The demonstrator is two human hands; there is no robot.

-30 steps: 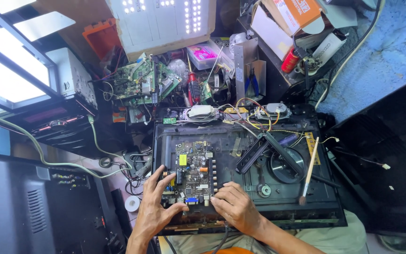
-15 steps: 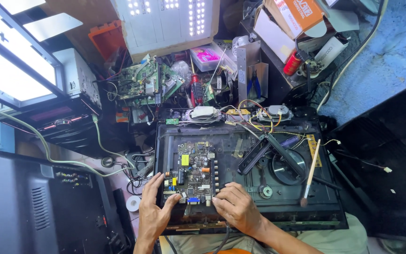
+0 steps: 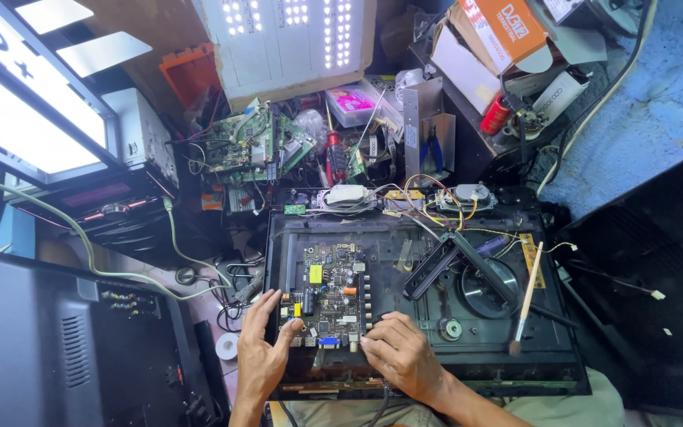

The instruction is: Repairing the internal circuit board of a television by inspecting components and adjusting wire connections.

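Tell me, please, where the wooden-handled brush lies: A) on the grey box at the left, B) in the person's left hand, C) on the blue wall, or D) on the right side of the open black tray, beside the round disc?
D: the brush lies slanted on the right part of the black tray, next to the disc, apart from the left hand and right hand at the circuit board.

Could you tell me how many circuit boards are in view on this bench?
2 clearly: the dark circuit board inside the open black chassis, touched by both hands, and a green circuit board up behind among the clutter. Others may be hidden in that pile.
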